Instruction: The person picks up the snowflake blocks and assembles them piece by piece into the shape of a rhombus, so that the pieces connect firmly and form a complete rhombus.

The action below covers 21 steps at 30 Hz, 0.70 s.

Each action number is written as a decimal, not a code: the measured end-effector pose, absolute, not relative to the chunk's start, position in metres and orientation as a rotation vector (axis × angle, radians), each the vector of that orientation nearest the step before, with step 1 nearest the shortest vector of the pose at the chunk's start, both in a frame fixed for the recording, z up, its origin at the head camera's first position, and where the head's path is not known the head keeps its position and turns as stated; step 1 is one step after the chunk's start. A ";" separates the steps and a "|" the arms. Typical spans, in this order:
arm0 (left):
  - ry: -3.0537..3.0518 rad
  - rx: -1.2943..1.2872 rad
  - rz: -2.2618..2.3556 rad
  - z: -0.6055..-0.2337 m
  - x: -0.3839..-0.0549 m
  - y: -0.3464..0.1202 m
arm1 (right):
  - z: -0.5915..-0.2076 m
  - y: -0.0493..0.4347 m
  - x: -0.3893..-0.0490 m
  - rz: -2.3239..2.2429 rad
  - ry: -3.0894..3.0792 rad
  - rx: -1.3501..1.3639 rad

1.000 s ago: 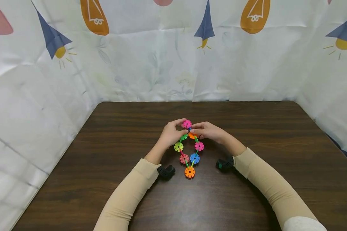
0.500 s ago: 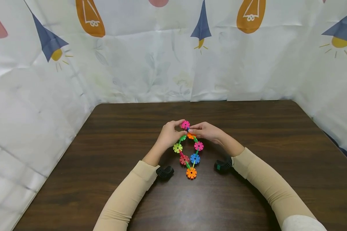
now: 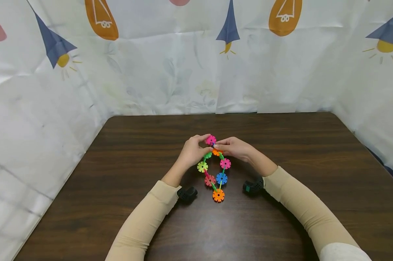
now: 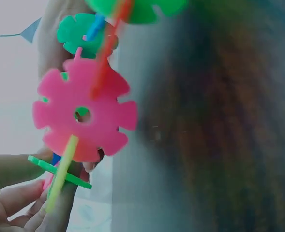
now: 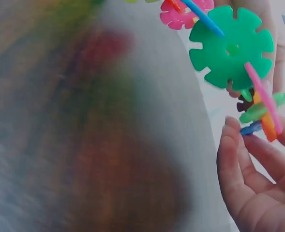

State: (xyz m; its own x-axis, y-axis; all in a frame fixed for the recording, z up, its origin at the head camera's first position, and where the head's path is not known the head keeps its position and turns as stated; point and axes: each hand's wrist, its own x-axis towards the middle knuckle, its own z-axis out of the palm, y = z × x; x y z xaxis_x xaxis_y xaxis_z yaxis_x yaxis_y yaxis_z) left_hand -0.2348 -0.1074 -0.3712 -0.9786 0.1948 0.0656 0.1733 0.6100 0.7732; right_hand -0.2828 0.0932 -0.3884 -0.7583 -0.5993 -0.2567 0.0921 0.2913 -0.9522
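Observation:
In the head view a loop of slotted plastic snowflake discs, joined edge to edge, hangs between my hands. An orange disc (image 3: 218, 195) forms its lower end, with a blue disc (image 3: 221, 178) and a yellow-green disc (image 3: 202, 166) higher up. My left hand (image 3: 190, 154) grips the top left of the loop, index finger at the pink disc (image 3: 211, 140) and thumb near a green one. My right hand (image 3: 238, 149) pinches the top right, by the upper orange disc (image 3: 217, 152). A small blue disc (image 5: 251, 128) touches its fingertips in the right wrist view. Fingers hide part of the joint.
Dark wood-grain table (image 3: 281, 145) lies under both hands. A white patterned cloth (image 3: 170, 72) hangs behind it and along the sides. Black wrist devices (image 3: 187, 195) sit at both cuffs.
The loop's lower orange disc has swung slightly to the right. Both hands keep their hold at the top with barely any movement, and the head view has shifted a little.

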 end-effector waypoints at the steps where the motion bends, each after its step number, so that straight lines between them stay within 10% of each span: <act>1: 2.785 0.323 1.363 -0.371 -0.236 -0.108 | -0.387 0.093 -0.283 -1.517 1.977 -0.452; 21: 2.541 0.174 1.826 -0.380 -0.241 -0.118 | -0.380 0.126 -0.268 -1.507 1.934 -0.430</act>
State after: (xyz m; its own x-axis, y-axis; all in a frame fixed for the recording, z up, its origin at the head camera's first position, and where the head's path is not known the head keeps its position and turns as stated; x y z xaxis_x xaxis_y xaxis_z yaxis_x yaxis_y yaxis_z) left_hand -0.2415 -0.1182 -0.3800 -0.9938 0.0948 0.0584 0.0856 0.3146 0.9454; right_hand -0.2676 0.1265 -0.3799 -0.7413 -0.6081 -0.2840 0.1268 0.2886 -0.9490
